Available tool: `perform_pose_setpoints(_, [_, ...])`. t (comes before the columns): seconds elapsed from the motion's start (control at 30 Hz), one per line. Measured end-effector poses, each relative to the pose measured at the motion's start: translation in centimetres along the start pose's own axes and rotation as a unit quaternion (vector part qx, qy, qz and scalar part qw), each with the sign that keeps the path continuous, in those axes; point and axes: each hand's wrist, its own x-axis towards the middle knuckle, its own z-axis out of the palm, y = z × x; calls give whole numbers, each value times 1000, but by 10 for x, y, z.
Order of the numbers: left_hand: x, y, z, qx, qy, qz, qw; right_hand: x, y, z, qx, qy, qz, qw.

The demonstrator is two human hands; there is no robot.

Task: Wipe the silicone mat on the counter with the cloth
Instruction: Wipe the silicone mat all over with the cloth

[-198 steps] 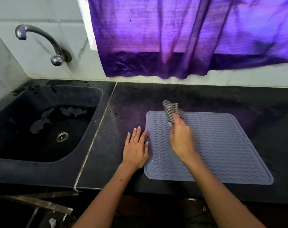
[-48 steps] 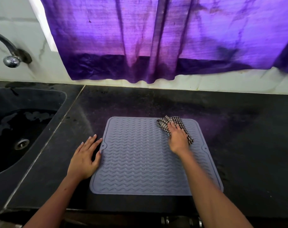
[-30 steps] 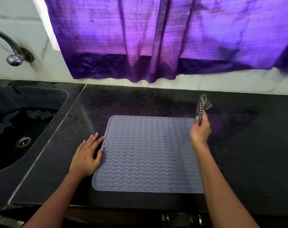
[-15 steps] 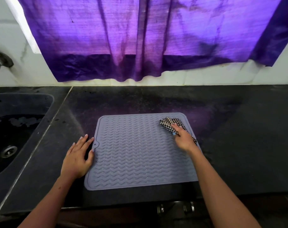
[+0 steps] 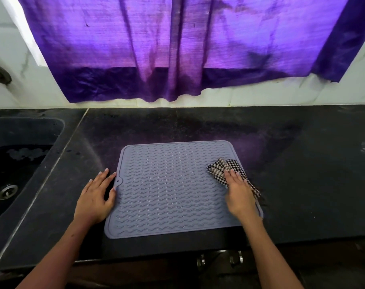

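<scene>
Grey-blue square silicone mat with wavy ribs (image 5: pixel 173 188) laid flat on the dark stone surface (image 5: pixel 292 163) right of a black sink (image 5: pixel 21 163), black-and-white checked cloth (image 5: pixel 223 167) pressed onto its right edge under the flattened right hand (image 5: pixel 239 192), left hand (image 5: pixel 96 197) spread open, fingers splayed, placed against the mat's left edge, purple curtain (image 5: pixel 177 49) hung behind.
</scene>
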Motion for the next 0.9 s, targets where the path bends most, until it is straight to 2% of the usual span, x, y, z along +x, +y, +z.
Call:
perform_pose_setpoints(0.07, [0,0,1,0,2,1,1000,-3,2,8,-22,-17,12,1000])
perform_pose_setpoints(0.27, [-1,4,-1,-3,8,0,1000,5,4,8,7,-6,12,1000])
perform_pose_setpoints(0.4, [-1,3,-1,1,2,-2,1000,16,11,-6,112,-32,30,993])
perform_pose_setpoints(0.47, [0,3,-1,1,0,-5,1000,26,13,-24,223,-65,98,968])
perform_pose_setpoints(0.53, [-1,4,-2,1,-2,-5,1000,32,14,-35,321,-38,163,932])
perform_pose_setpoints(0.57, [-1,4,-2,0,-2,-4,1000,31,9,-37,323,-10,171,931])
perform_pose_setpoints(0.67, [-1,4,-2,-1,1,-6,1000,9,-24,-27,226,41,95,969])
perform_pose_setpoints(0.77, [-1,3,-1,-1,3,-5,1000,-14,-45,11,66,15,-44,997])
perform_pose_setpoints(0.83, [-1,4,-1,-1,2,-5,1000,-16,-41,25,14,9,-62,998])
perform_pose_setpoints(0.9, [-1,4,-1,-4,6,-4,1000,-10,-37,25,25,9,-55,998])
